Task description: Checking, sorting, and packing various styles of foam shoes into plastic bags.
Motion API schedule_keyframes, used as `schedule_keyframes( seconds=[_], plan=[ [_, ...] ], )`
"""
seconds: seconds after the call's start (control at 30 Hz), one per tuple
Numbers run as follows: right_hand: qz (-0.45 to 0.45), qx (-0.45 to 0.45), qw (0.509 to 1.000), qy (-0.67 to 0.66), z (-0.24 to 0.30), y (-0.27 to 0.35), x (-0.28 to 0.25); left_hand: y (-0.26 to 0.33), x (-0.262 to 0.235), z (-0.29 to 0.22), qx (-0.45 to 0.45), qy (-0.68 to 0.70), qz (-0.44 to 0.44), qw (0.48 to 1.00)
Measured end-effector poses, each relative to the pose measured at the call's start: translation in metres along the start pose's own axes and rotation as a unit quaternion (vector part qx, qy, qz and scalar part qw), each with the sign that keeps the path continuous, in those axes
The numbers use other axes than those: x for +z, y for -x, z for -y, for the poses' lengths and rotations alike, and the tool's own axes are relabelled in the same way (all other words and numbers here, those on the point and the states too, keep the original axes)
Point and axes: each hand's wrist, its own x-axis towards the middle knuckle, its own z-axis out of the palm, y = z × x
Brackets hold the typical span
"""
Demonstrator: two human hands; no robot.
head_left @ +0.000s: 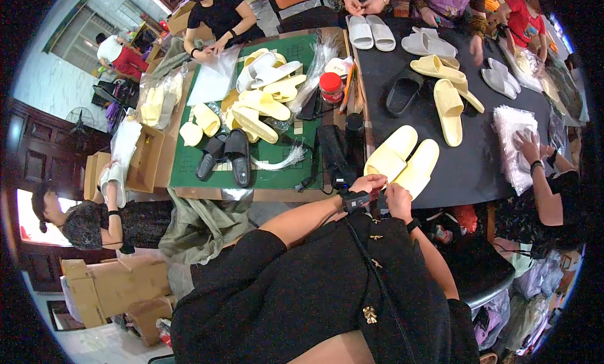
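A pair of pale yellow slide slippers lies on the near edge of the black tabletop: the left slipper (394,151) and the right slipper (420,166), side by side with their near ends at my hands. My left hand (370,185) is closed in a pinch beside the left slipper's near end. Close to it, my right hand (399,200) is closed with fingers curled at the right slipper's near end. Whatever small thing sits between my fingertips is too hidden to make out.
On the green mat (289,180) lie piled yellow slippers (255,122), black slippers (236,156) and a red-lidded jar (331,87). More slippers (448,112) and a stack of clear bags (513,147) lie on the black table (465,169). Several co-workers stand around.
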Motion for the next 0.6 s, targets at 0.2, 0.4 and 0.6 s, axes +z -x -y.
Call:
schedule_keyframes(
  seconds=[0.2, 0.4, 0.6],
  plan=[
    [0.033, 0.049, 0.994, -0.097, 0.004, 0.000, -0.004, 0.000, 0.000, 0.000, 0.022, -0.102, -0.028, 0.994],
    [0.033, 0.061, 0.994, -0.086, -0.002, 0.000, 0.004, 0.006, 0.007, -0.001, 0.040, -0.163, -0.065, 0.984],
    [0.049, 0.114, 0.979, -0.164, -0.004, 0.000, 0.010, -0.006, 0.001, 0.011, 0.091, -0.169, -0.083, 0.978]
  ],
)
